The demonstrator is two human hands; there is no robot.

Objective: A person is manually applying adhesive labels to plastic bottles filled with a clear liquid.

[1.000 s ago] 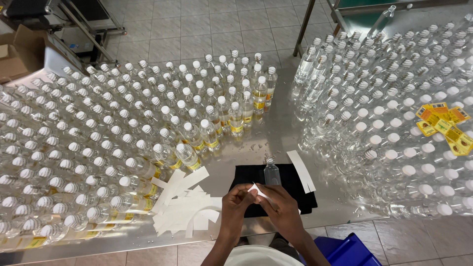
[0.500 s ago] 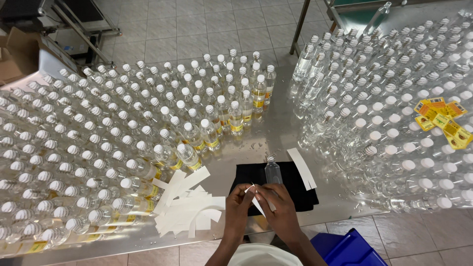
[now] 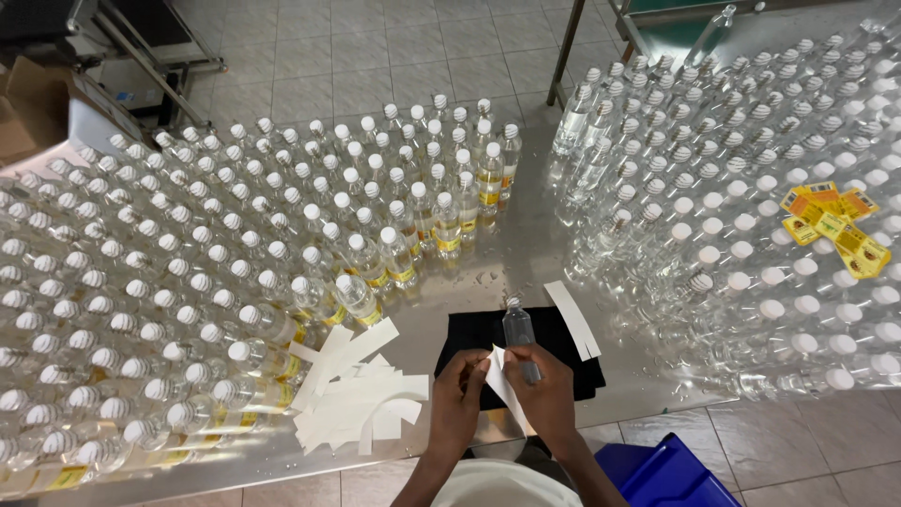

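Both forearms are brought in from the bottom edge of the view and meet just in front of the body, over the near edge of the steel table (image 3: 535, 258). The left hand (image 3: 457, 406) is held with its back turned up and its fingers curled inward; the upper end of a white paper strip (image 3: 499, 381) is pinched between its thumb and fingertips. The right hand (image 3: 547, 394) is set close against the left, knuckles up, and the same strip is gripped by its fingertips a little lower down, so that the strip is held slanted between the two hands, its lower end running down between the wrists. Whether the strip is being peeled apart cannot be told.

Directly beyond the hands a black cloth (image 3: 479, 340) is spread on the table, and a single clear plastic bottle (image 3: 519, 334) is laid on it, partly covered by the right hand's fingers. A long white strip (image 3: 572, 319) is seen lying at the cloth's right edge. Just left of the left hand a loose pile of white backing strips (image 3: 361, 399) is heaped.

The table's left part is filled with rows of capped bottles (image 3: 188, 282), some with yellow labels. Another dense group of clear bottles (image 3: 751, 188) is stood to the right, with a stack of yellow labels (image 3: 831, 225) resting on their caps. A blue bin (image 3: 662, 474) is visible on the tiled floor at lower right.
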